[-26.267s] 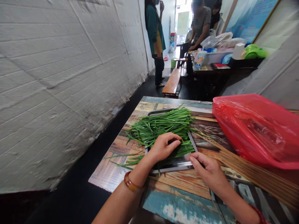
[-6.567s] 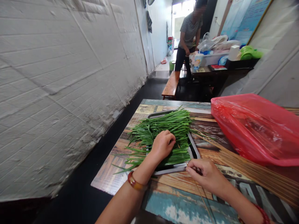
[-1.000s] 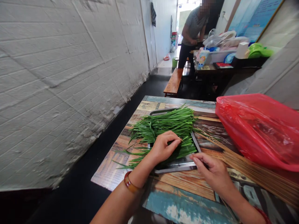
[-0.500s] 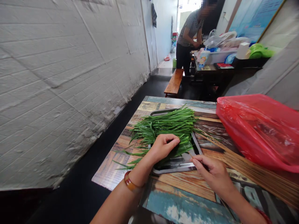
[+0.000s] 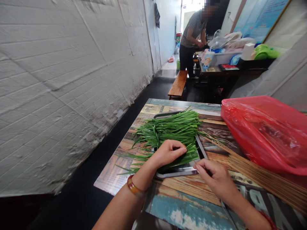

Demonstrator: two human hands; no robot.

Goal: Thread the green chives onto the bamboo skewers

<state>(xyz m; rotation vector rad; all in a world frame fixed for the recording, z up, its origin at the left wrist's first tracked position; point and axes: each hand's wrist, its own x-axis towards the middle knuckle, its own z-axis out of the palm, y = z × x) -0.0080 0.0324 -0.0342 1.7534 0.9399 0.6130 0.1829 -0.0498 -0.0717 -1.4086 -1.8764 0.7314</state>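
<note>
A pile of long green chive leaves (image 5: 170,129) lies across a metal tray (image 5: 178,171) on a painted wooden table (image 5: 189,210). My left hand (image 5: 168,152) rests on the near end of the chives, fingers curled and pressing the leaves down. My right hand (image 5: 212,175) sits just right of the tray's near corner, fingers pinched together on a thin bamboo skewer whose tip points at the chives.
A bundle of bamboo skewers (image 5: 259,175) fans across the table to the right. A red plastic bag (image 5: 266,134) lies behind it. A white brick wall (image 5: 59,80) runs along the left. A person (image 5: 192,38) stands at a cluttered far table, beside a wooden bench (image 5: 177,84).
My left hand has shifted slightly toward me on the chives. My right hand stays pinched by the tray corner. The person at the far table has moved a little.
</note>
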